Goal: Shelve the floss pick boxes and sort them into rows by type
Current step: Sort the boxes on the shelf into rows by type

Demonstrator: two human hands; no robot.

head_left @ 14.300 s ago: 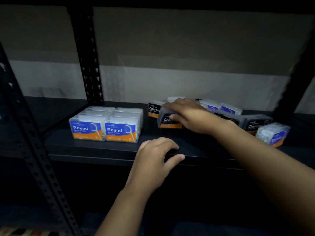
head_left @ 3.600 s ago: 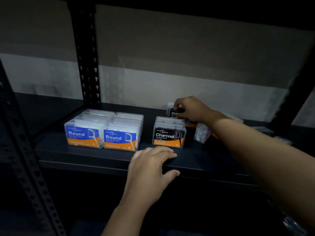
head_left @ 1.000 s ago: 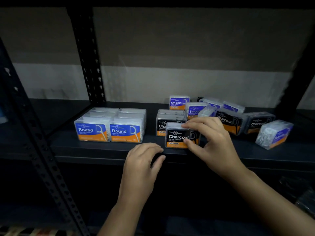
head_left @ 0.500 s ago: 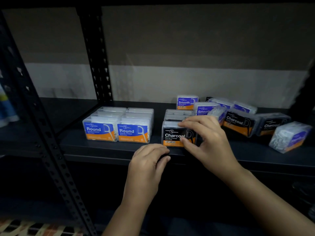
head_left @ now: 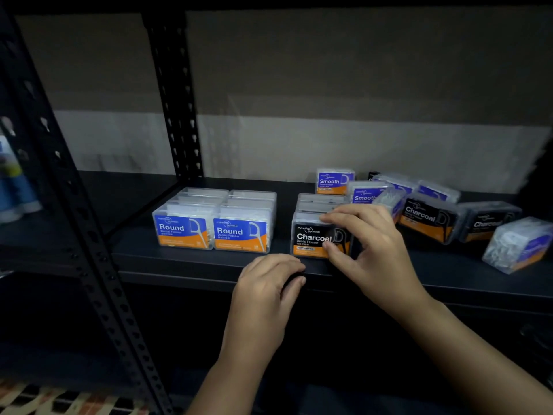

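Observation:
On the dark shelf (head_left: 185,265) stand two neat rows of blue-and-orange Round boxes (head_left: 209,232). To their right is a row of black Charcoal boxes; my right hand (head_left: 368,247) pinches the front Charcoal box (head_left: 311,239) between thumb and fingers at its right end. My left hand (head_left: 266,292) rests with curled fingers on the shelf's front edge, holding nothing I can see. Behind and to the right lie unsorted Smooth boxes (head_left: 332,182) and loose Charcoal boxes (head_left: 425,218). A Smooth box (head_left: 517,245) lies tilted at the far right.
A black perforated upright (head_left: 176,94) stands behind the Round rows and another (head_left: 74,205) runs down the front left. A blue-and-white container (head_left: 13,181) sits blurred on the neighbouring shelf at the far left. A patterned floor (head_left: 59,399) shows below.
My right hand has slid the front Charcoal box back against the box behind it. My left hand has stayed on the shelf edge. The camera shifted slightly left.

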